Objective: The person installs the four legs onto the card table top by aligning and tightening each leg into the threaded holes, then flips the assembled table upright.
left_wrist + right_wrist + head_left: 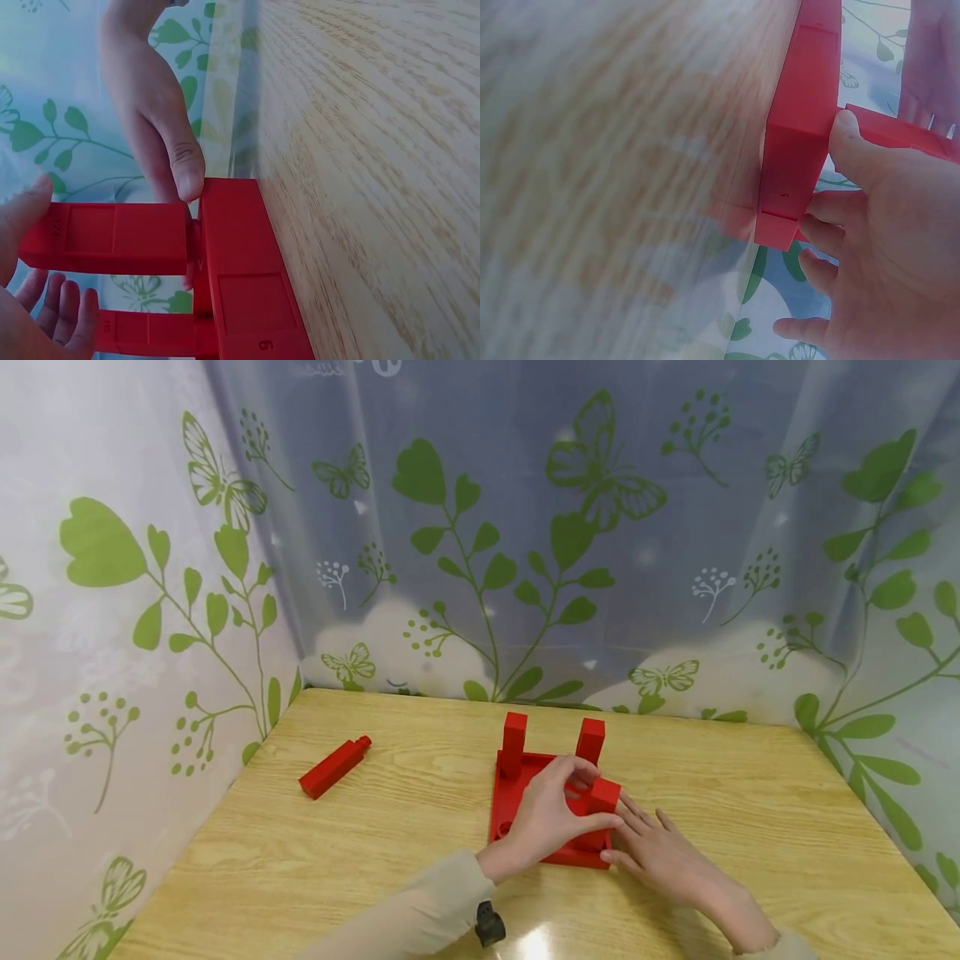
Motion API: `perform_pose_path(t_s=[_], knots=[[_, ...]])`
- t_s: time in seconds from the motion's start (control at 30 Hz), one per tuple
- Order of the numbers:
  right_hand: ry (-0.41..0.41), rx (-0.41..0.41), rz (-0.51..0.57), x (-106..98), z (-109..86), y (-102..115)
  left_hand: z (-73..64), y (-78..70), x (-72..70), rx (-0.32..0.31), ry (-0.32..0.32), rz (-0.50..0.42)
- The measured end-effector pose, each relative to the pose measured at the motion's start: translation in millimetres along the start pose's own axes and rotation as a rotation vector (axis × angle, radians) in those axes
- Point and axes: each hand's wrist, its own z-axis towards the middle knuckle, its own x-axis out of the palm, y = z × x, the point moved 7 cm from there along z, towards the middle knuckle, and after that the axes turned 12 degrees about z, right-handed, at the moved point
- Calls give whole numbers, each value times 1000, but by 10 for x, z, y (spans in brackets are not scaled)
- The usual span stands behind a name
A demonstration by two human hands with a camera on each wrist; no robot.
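Observation:
A red square base [504, 797] with raised edges lies on the table, and three red square legs stand up from it. My left hand [551, 817] holds the near-right leg [604, 793] near its top between thumb and fingers. At the base's near-right corner my right hand [667, 864] grips the side, its thumb [847, 135] on the corner and its fingers along the wall. The back-left leg [513, 745] and back-right leg [591, 741] stand upright behind the hands. A round socket [505, 829] shows at the near-left corner, partly behind my left wrist.
A loose red leg [333, 768] with a round peg at one end lies on the wooden table [405, 810], to the left of the base. Curtains [517, 568] printed with leaves and butterflies hang behind the table and along its sides.

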Motion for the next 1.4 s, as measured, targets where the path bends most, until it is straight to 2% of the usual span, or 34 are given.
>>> perform_pose_path(t_s=[0.1,0.2,0.33,0.5,0.67,0.73,0.83,1.03,1.13,1.23,1.4], knots=[[5,-1,0,3,-1,3,-1,-8,8,5,5,-2],[6,-6,-1,6,-5,8,2,-26,25,38,36,0],[-6,-20,-12,5,-8,17,17,-30,64,93,133,-10],[-24,-31,-30,-9,-5,31,34,-4,100,151,273,-79],[-15,-21,-29,3,4,15,39,14,108,163,337,-114],[-12,-17,-31,9,7,8,38,15,107,159,336,-114],[-12,-18,-31,11,7,4,38,5,105,155,298,-92],[-21,-25,-5,-2,0,12,12,-19,77,87,138,19],[-28,-30,1,-9,-2,17,-6,-29,65,44,81,57],[-30,-31,0,-12,-1,16,-17,-34,67,23,59,69],[-16,-19,2,-2,4,7,-30,-29,80,21,63,72]])
